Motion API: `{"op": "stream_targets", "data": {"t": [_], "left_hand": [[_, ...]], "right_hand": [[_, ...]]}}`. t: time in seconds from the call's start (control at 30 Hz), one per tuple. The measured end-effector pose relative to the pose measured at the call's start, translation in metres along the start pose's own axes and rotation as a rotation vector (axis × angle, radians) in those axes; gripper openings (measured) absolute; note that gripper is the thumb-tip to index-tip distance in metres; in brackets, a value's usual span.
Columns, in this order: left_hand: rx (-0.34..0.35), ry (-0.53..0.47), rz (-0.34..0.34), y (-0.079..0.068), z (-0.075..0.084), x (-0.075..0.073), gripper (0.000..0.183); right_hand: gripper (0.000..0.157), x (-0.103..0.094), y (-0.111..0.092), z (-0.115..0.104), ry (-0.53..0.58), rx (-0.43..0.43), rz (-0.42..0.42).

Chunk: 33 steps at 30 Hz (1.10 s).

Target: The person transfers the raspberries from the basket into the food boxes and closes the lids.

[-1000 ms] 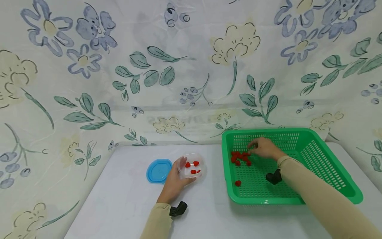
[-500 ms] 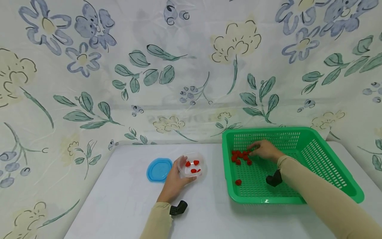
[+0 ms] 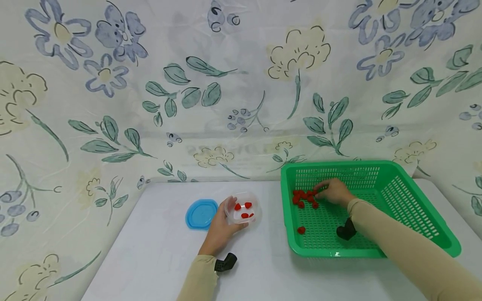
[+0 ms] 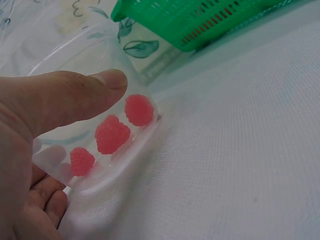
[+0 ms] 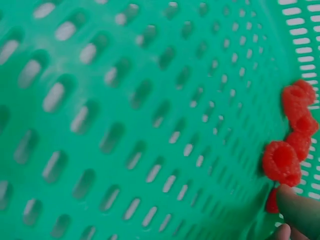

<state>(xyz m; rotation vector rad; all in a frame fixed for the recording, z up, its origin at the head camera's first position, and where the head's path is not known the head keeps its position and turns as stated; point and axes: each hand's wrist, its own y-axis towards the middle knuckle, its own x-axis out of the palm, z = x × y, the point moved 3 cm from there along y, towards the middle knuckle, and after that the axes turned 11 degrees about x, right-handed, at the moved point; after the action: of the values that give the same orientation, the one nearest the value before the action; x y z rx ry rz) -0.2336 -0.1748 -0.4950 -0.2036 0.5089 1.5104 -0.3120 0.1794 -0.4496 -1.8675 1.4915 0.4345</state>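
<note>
My left hand (image 3: 220, 232) holds a clear plastic container (image 3: 257, 207) on the white table, thumb along the near side and fingers behind. Several red raspberries (image 4: 112, 135) lie on its bottom, seen through the wall in the left wrist view. Inside the green basket (image 3: 285, 209), my right hand (image 3: 336, 192) reaches to a cluster of raspberries (image 3: 301, 195) by the left wall. In the right wrist view its thumb and fingertip pinch a raspberry (image 5: 272, 201) at the cluster's lower end; the hand is mostly out of frame there.
A blue lid (image 3: 202, 214) lies left of the container. One lone raspberry (image 3: 301, 230) sits near the basket's front left corner. The basket's raised, slotted walls surround the right hand. A floral sheet (image 3: 241, 92) hangs behind the white table (image 3: 150, 251).
My right hand has lowered slightly within the basket and its fingers have drawn together at the raspberry cluster. The left hand and the container have stayed in place.
</note>
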Motion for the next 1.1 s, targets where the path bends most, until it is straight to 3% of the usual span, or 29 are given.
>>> {"op": "stream_targets", "data": {"t": [0.47, 0.77, 1.1], "left_hand": [[0.004, -0.010, -0.002, 0.000, -0.001, 0.000, 0.095], [0.008, -0.013, -0.002, -0.001, -0.001, 0.000, 0.095], [0.009, -0.017, 0.001, -0.001, -0.002, -0.001, 0.095]], "right_hand": [[0.025, -0.002, -0.006, -0.008, -0.100, -0.027, 0.077], [0.022, -0.012, -0.013, -0.023, -0.164, -0.108, 0.114], [0.025, -0.018, -0.029, -0.042, -0.088, -0.145, 0.097]]}}
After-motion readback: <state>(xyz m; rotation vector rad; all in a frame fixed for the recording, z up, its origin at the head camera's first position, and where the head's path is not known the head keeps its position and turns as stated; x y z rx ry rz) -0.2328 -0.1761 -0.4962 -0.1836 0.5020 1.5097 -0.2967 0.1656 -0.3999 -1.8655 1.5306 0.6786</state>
